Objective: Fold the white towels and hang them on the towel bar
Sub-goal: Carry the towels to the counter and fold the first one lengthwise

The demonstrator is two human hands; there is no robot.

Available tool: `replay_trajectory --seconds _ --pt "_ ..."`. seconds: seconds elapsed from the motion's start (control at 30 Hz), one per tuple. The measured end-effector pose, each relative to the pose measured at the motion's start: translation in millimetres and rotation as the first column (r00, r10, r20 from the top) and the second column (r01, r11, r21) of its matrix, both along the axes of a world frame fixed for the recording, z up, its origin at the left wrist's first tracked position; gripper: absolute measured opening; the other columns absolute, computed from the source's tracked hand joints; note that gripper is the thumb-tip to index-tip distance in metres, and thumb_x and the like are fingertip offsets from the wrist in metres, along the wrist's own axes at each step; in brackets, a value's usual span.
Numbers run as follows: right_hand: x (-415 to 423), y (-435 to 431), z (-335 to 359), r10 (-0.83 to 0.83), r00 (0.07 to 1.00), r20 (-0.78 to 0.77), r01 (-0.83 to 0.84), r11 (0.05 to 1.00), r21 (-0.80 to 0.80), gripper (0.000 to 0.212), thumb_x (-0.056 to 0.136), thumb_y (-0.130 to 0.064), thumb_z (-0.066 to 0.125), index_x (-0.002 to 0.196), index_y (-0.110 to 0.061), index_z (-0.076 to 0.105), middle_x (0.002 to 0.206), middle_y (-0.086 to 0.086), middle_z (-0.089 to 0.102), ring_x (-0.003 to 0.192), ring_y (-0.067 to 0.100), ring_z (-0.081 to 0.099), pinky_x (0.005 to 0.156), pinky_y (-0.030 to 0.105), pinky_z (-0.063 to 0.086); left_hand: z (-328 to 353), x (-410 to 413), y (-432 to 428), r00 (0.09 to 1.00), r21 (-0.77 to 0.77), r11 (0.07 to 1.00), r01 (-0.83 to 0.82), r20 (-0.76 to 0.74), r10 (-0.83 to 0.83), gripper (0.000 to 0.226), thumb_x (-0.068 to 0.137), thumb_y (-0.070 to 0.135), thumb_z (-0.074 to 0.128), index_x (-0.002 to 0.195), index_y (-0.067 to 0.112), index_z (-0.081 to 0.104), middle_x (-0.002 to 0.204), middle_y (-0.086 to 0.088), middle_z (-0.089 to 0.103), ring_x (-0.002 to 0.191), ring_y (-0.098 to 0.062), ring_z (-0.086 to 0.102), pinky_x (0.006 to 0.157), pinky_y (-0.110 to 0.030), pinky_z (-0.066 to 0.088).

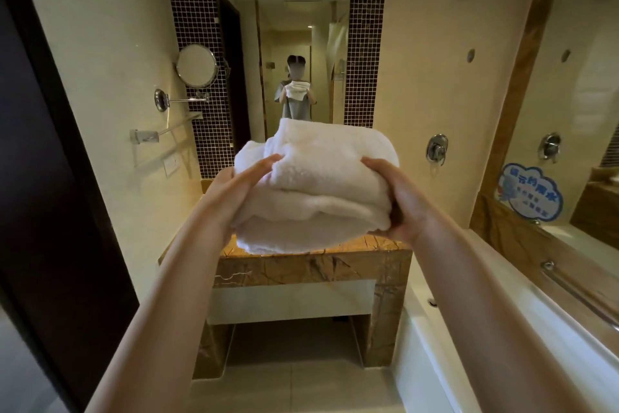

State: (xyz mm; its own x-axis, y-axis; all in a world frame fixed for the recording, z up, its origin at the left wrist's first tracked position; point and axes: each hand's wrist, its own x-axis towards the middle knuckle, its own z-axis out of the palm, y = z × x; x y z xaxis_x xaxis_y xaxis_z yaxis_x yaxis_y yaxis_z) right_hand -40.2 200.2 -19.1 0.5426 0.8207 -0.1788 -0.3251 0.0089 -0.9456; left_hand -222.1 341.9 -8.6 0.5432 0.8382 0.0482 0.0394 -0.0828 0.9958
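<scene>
Your left hand (241, 188) lay against the left end of the white towels (321, 178), fingers fairly straight over the upper fold and thumb hidden. Your right hand (398, 201) gripped the right end, fingers curled over the top. You held the bundle up between both hands, in front of the marble surface (311, 265), and its lower edge covered part of that top. The terry looked thick, soft and limp, light for its bulk. It would likely sag and slide apart if you took it by one end, so a palm beneath the stack and a hand on top seemed the safer hold. I could not tell how many towels made up the layers, because the folds ran together. The bathtub (469, 339) lay to your right, cut off at the frame's edge. On the left wall a towel bar (157, 134) stood well apart from the bundle, pale and hard to separate from what looked like a glass shelf. Beyond, the mirror (294, 27) showed the bundle at chest height.
</scene>
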Motion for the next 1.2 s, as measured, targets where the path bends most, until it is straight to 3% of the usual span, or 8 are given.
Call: replay_trajectory --seconds 0.1,0.23,0.47,0.77,0.9,1.1,1.2 --pt "27.4 18.3 2.6 0.009 1.000 0.008 -0.009 1.000 0.001 0.048 0.073 -0.049 0.069 0.112 -0.021 0.061 0.104 0.008 0.068 0.091 0.026 0.065 0.067 0.034 0.055 0.6 25.9 17.1 1.000 -0.002 1.000 -0.017 0.012 0.017 0.095 0.035 0.071 0.074 0.114 0.020 0.063 0.106 -0.008 0.069 0.096 -0.026 0.066 0.087 -0.045 0.054" --pt "58.7 44.4 3.5 0.028 1.000 0.013 -0.028 1.000 -0.003 0.056 0.073 -0.050 0.069 0.119 -0.021 0.058 0.115 0.010 0.066 0.103 0.030 0.063 0.077 0.039 0.055 3.4 56.1 40.8 0.999 -0.005 0.999 -0.040 -0.015 0.040 0.102 0.036 0.073 0.072 0.122 0.021 0.057 0.111 -0.006 0.065 0.099 -0.026 0.063 0.089 -0.046 0.052" --pt "97.0 93.0 2.7 -0.010 1.000 0.014 0.010 1.000 -0.016 0.055 0.071 -0.051 0.071 0.116 -0.022 0.059 0.108 0.008 0.067 0.093 0.026 0.065 0.061 0.032 0.054 4.2 97.1 90.0 0.999 -0.005 1.000 -0.027 -0.028 0.027 0.093 0.037 0.072 0.072 0.113 0.018 0.060 0.109 -0.009 0.066 0.099 -0.027 0.063 0.090 -0.048 0.052" --pt "132.9 176.4 2.9 -0.038 0.999 -0.002 0.038 0.999 0.022 0.054 0.071 -0.051 0.071 0.116 -0.023 0.062 0.098 0.006 0.070 0.082 0.024 0.067 0.056 0.031 0.054 9.2 136.2 179.4 1.000 0.045 0.999 -0.005 -0.013 0.006 0.074 0.051 0.068 0.074 0.104 0.017 0.064 0.101 -0.008 0.069 0.092 -0.023 0.066 0.085 -0.043 0.055" --pt "145.1 213.1 5.0 -0.060 0.998 -0.006 0.060 0.998 0.024 0.051 0.071 -0.050 0.071 0.113 -0.023 0.062 0.094 0.006 0.070 0.077 0.024 0.067 0.054 0.031 0.054 11.6 149.0 218.0 1.000 0.060 0.998 0.030 -0.001 -0.030 0.076 0.048 0.069 0.075 0.102 0.016 0.067 0.096 -0.008 0.072 0.087 -0.021 0.069 0.077 -0.037 0.058" --pt "167.6 256.3 4.3 -0.072 0.997 -0.007 0.072 0.997 0.012 0.045 0.071 -0.050 0.072 0.106 -0.024 0.064 0.086 0.005 0.071 0.066 0.021 0.069 0.052 0.030 0.053 11.9 171.2 264.9 0.997 0.062 0.995 0.075 0.021 -0.076 0.052 0.062 0.060 0.074 0.094 0.020 0.070 0.081 -0.001 0.075 0.071 -0.013 0.072 0.055 -0.024 0.054" --pt "180.4 277.8 5.7 -0.080 0.997 -0.006 0.080 0.997 0.016 0.043 0.070 -0.049 0.073 0.106 -0.028 0.065 0.090 0.004 0.071 0.072 0.022 0.069 0.054 0.032 0.054 12.5 183.7 284.4 0.996 0.054 0.995 0.086 0.034 -0.088 0.047 0.065 0.058 0.073 0.093 0.020 0.070 0.079 0.000 0.075 0.068 -0.010 0.071 0.052 -0.021 0.053"
